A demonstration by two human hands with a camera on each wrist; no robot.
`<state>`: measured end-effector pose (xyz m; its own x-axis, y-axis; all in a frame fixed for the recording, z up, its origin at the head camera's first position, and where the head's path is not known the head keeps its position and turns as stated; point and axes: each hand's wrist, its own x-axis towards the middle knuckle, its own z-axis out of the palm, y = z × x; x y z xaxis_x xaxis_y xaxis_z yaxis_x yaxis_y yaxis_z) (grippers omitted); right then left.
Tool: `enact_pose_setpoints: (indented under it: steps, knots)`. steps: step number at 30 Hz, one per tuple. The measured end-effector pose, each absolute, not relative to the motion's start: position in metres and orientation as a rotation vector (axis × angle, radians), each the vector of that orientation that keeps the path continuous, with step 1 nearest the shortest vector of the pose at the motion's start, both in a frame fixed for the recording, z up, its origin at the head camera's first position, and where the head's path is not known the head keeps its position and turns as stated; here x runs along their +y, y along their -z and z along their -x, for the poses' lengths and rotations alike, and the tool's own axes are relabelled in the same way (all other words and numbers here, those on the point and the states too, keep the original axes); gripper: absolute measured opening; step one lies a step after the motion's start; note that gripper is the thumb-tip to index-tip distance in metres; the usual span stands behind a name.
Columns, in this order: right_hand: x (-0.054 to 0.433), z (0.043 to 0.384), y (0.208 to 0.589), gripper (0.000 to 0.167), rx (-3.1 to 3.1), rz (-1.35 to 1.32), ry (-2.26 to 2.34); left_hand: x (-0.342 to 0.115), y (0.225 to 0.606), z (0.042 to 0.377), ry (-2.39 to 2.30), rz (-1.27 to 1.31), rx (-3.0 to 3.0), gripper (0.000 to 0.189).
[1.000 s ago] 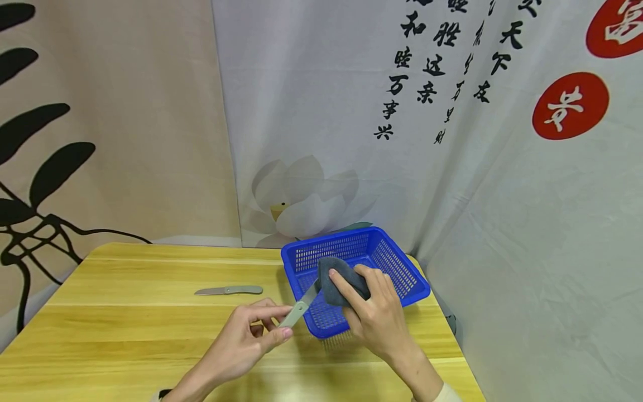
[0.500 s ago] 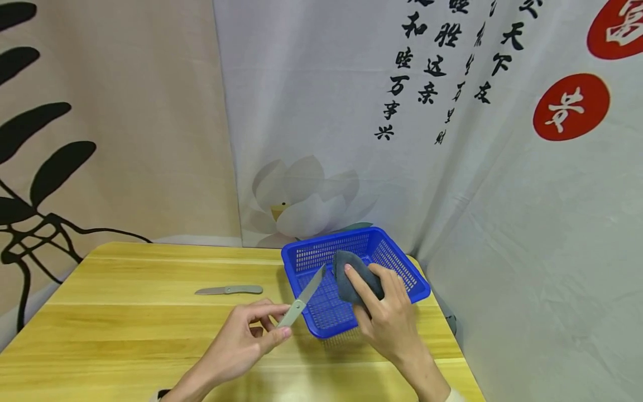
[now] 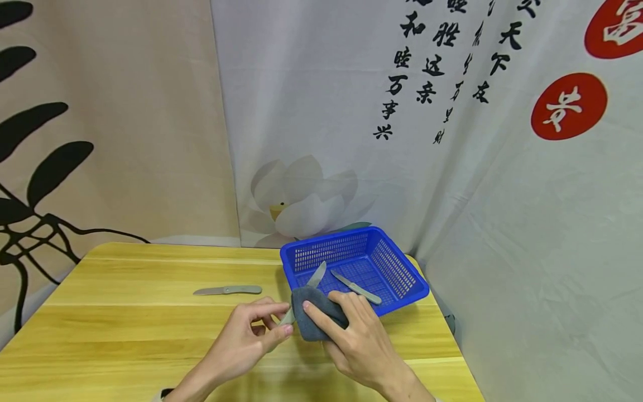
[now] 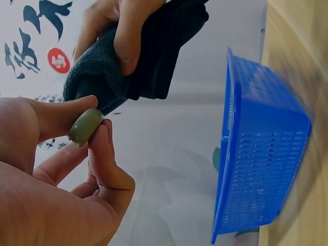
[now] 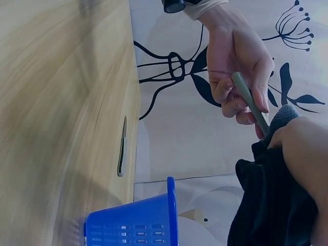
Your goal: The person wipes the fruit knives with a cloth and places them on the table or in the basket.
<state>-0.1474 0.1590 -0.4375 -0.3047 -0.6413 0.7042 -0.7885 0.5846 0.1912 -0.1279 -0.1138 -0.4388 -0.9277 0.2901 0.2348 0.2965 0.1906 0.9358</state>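
My left hand point(image 3: 249, 330) pinches the pale green handle of a knife point(image 3: 317, 274) between thumb and fingers, its blade pointing up and away over the basket's near side. A folded dark grey cloth point(image 3: 316, 314) is gripped in my right hand point(image 3: 363, 339) and wraps the knife near where blade and handle meet. The blade's tip sticks out beyond the cloth. In the left wrist view the handle's butt end point(image 4: 85, 126) shows between thumb and fingertip. The right wrist view shows the handle point(image 5: 250, 102) running into the cloth point(image 5: 277, 189).
A blue plastic basket point(image 3: 402, 254) stands at the table's back right, with a second green-handled knife point(image 3: 358, 287) lying inside. Another such knife point(image 3: 228, 290) lies on the wooden table point(image 3: 125, 335), left of the basket. A printed curtain point(image 3: 311, 111) hangs behind.
The cloth first slid off the blade tip to the right, then came back down and left onto the knife near its handle. The knife in the basket came into view. My left hand stayed put.
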Motion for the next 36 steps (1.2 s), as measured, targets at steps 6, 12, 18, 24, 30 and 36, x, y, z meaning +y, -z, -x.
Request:
enact_pose_setpoints:
  steps: [6,12,18,24,30,36]
  knots:
    - [0.16,0.149,0.437,0.052,-2.031,-1.144,-0.253,-0.114,0.441,0.129,1.905,0.61,-2.433,0.035]
    - [0.162,0.151,0.436,0.059,-2.056,-1.136,-0.248,-0.114,0.441,0.128,1.907,0.649,-2.404,0.035]
    - [0.165,0.157,0.435,0.068,-2.048,-1.101,-0.25,-0.115,0.441,0.128,1.921,0.672,-2.393,0.033]
    - [0.172,0.165,0.432,0.072,-2.069,-1.06,-0.257,-0.116,0.441,0.128,1.94,0.676,-2.399,0.032]
    - [0.178,0.173,0.429,0.069,-2.067,-1.015,-0.256,-0.116,0.44,0.127,1.949,0.691,-2.396,0.031]
    - [0.186,0.181,0.425,0.066,-2.049,-0.946,-0.256,-0.116,0.441,0.127,1.928,0.739,-2.375,0.03]
